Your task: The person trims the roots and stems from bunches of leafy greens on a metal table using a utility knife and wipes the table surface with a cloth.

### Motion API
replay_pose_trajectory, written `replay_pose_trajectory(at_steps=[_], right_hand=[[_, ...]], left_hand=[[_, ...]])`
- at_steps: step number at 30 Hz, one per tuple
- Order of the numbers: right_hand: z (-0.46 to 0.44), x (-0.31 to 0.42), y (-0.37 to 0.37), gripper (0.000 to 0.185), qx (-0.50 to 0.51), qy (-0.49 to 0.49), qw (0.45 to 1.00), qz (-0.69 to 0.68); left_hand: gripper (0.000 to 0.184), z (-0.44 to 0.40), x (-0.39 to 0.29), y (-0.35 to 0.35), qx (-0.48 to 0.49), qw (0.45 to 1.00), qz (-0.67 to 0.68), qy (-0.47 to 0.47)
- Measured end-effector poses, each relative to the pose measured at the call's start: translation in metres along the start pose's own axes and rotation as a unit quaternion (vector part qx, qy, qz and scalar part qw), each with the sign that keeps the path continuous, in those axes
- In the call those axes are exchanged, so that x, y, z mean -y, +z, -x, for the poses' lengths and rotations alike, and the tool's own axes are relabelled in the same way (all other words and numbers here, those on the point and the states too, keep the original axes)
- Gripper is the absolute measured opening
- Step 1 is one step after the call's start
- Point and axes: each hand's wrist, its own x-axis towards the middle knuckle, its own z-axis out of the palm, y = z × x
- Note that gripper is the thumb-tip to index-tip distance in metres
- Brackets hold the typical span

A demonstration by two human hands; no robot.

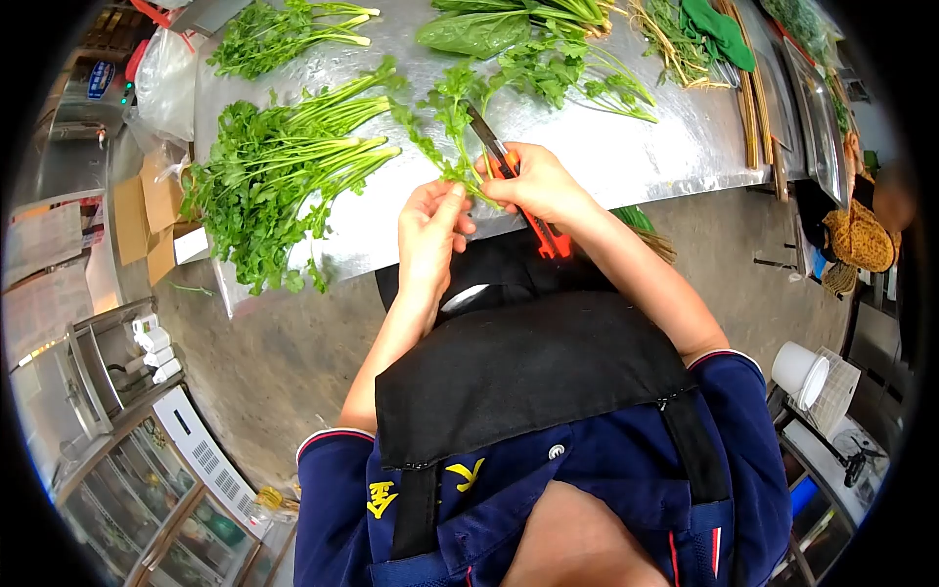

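Near the table's front edge, my left hand [427, 233] pinches the stem end of a leafy herb sprig [452, 122], which looks like celery or parsley. My right hand [543, 186] is closed around a utility knife [541, 233] with an orange-red handle. Its dark blade [484, 132] points up and away, beside the sprig. The right fingertips are close to the stem, and I cannot tell if they touch it. To the left lies a pile of trimmed herb bunches [284, 166], stems pointing right. Beyond my hands are loose sprigs [553, 73].
The metal table [675, 147] carries another herb bunch [284, 37], broad-leaf greens [479, 31], rooty stalks [670, 49], a green cloth [717, 34] and long wooden sticks [748, 108]. A cardboard box [147, 210] and plastic bag [164, 73] are at left. Greens [641, 230] show below the table edge.
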Motion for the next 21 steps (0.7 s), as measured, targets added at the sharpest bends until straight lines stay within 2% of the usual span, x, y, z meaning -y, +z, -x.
replay_pose_trajectory(at_steps=[2, 3, 4, 6, 7, 8, 11, 14, 17, 20, 21], right_hand=[[-0.004, 0.002, -0.003, 0.028, 0.003, -0.003, 0.999, 0.05], [-0.005, 0.001, -0.004, 0.028, -0.009, -0.023, 0.995, 0.094], [-0.007, -0.001, -0.005, 0.029, -0.02, -0.044, 0.989, 0.137], [-0.007, -0.002, -0.003, 0.03, -0.042, -0.075, 0.974, 0.21], [-0.004, 0.001, -0.001, 0.03, -0.054, -0.087, 0.966, 0.239], [-0.002, 0.005, -0.001, 0.031, -0.068, -0.1, 0.956, 0.268], [0.004, 0.013, 0.002, 0.031, -0.131, -0.139, 0.928, 0.319], [0.005, 0.007, 0.003, 0.034, -0.145, -0.202, 0.902, 0.352], [0.005, 0.006, -0.002, 0.041, -0.153, -0.188, 0.916, 0.319], [0.01, 0.0, -0.018, 0.045, -0.117, -0.139, 0.959, 0.218], [0.015, -0.006, -0.023, 0.044, -0.118, -0.156, 0.96, 0.201]], left_hand=[[0.019, 0.004, 0.006, -0.005, -0.047, 0.995, -0.066, 0.054], [0.017, 0.005, 0.007, -0.006, -0.064, 0.974, -0.16, 0.147], [0.016, 0.006, 0.006, -0.005, -0.05, 0.941, -0.235, 0.239], [0.015, 0.009, -0.002, 0.001, -0.022, 0.832, -0.373, 0.41], [0.016, 0.006, -0.008, 0.009, -0.007, 0.803, -0.386, 0.454], [0.017, 0.002, -0.004, 0.009, 0.01, 0.787, -0.414, 0.457], [0.019, -0.005, 0.007, 0.007, 0.005, 0.785, -0.434, 0.443], [0.022, -0.006, 0.006, 0.007, 0.019, 0.783, -0.45, 0.428], [0.022, -0.012, 0.008, 0.007, 0.018, 0.768, -0.466, 0.44], [0.021, -0.016, 0.005, 0.009, 0.029, 0.757, -0.481, 0.441], [0.021, -0.017, 0.004, 0.009, 0.031, 0.756, -0.482, 0.441]])
